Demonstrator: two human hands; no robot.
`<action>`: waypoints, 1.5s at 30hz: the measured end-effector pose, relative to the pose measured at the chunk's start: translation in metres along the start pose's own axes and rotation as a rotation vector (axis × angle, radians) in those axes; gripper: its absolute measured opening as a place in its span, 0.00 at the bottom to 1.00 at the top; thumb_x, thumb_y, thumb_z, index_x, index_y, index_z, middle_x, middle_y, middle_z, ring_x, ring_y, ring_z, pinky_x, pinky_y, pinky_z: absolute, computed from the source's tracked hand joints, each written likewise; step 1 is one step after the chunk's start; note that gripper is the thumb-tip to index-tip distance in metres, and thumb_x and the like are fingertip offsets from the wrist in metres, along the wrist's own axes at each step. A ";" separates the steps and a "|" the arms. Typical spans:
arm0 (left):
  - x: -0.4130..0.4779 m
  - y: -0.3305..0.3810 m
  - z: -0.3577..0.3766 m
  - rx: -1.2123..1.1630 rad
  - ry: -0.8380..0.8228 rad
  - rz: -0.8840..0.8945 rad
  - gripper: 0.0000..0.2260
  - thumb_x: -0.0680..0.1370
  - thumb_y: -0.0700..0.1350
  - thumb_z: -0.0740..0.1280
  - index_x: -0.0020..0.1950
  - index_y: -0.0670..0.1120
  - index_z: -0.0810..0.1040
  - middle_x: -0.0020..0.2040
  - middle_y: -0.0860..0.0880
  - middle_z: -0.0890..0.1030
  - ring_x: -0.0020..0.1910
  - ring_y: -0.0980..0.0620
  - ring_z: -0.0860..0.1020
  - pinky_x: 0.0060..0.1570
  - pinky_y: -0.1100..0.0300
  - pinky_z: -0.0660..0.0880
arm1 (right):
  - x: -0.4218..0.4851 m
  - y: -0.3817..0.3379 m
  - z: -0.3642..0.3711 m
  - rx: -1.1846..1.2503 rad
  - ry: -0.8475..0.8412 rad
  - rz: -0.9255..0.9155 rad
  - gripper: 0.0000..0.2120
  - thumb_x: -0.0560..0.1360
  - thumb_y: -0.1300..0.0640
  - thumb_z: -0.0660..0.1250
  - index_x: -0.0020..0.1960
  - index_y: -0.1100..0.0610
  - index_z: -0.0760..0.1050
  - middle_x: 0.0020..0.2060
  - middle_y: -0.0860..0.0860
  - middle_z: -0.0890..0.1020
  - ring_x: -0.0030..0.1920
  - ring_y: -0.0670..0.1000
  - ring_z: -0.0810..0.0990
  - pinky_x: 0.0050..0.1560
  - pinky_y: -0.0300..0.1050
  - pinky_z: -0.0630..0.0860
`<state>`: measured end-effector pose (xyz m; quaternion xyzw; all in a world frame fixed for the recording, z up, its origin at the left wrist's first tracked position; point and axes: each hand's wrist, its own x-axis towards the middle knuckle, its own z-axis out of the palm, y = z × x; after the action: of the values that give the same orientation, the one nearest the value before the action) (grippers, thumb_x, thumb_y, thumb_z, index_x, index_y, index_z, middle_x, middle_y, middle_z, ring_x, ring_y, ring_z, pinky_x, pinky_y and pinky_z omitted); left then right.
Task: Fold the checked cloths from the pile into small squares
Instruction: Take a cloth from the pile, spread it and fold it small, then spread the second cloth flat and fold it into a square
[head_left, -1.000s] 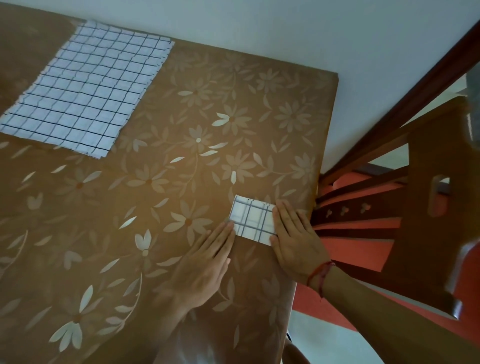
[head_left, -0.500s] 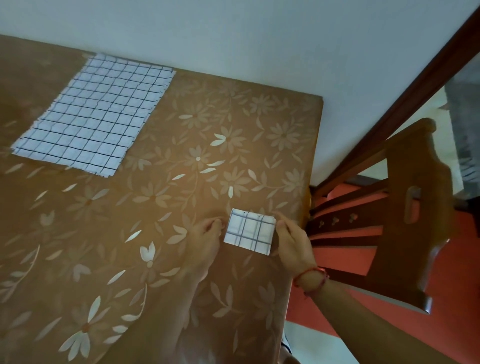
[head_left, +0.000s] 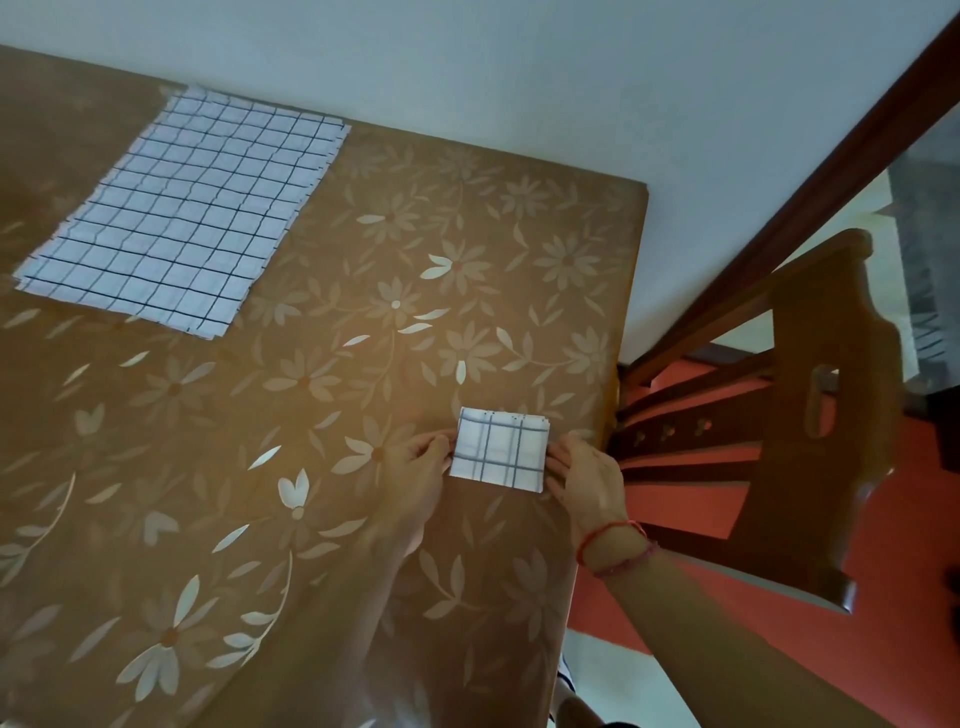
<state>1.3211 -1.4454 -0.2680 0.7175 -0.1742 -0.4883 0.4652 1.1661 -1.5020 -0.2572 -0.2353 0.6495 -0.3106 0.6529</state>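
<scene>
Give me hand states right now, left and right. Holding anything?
left hand: fingers curled, pinches the left edge of the folded cloth.
right hand: fingers curled, pinches the right edge of the same cloth.

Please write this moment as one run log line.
left hand: pinches folded cloth, left edge | right hand: pinches its right edge | folded cloth: small square on table | pile: flat, far left

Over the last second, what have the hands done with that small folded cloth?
The left hand and right hand lay flat beside the folded cloth; now their fingers have curled and pinch its side edges. The cloth has stayed by the table's right edge, the pile far left.
</scene>
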 end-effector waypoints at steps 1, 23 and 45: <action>-0.001 0.000 0.000 0.001 0.000 -0.008 0.16 0.82 0.39 0.60 0.43 0.53 0.84 0.46 0.54 0.86 0.51 0.55 0.82 0.60 0.54 0.76 | 0.001 -0.001 0.000 0.010 0.003 -0.002 0.11 0.83 0.57 0.56 0.47 0.60 0.74 0.41 0.50 0.79 0.42 0.46 0.78 0.49 0.46 0.74; 0.009 -0.005 -0.003 0.075 0.021 0.015 0.13 0.81 0.42 0.63 0.44 0.55 0.84 0.48 0.54 0.85 0.52 0.55 0.82 0.57 0.56 0.77 | -0.002 0.008 -0.004 -0.063 -0.007 -0.021 0.12 0.83 0.56 0.56 0.52 0.59 0.77 0.42 0.49 0.81 0.43 0.44 0.80 0.39 0.36 0.74; -0.072 0.031 -0.151 0.766 0.415 0.311 0.19 0.80 0.56 0.60 0.67 0.50 0.74 0.65 0.52 0.74 0.65 0.52 0.70 0.63 0.56 0.68 | -0.068 -0.024 0.077 -1.112 -0.410 -0.797 0.27 0.79 0.43 0.57 0.76 0.43 0.56 0.64 0.41 0.70 0.65 0.48 0.71 0.67 0.43 0.65</action>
<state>1.4241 -1.3353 -0.1894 0.8855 -0.3510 -0.1592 0.2594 1.2426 -1.4778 -0.1883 -0.8065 0.4405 -0.0977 0.3820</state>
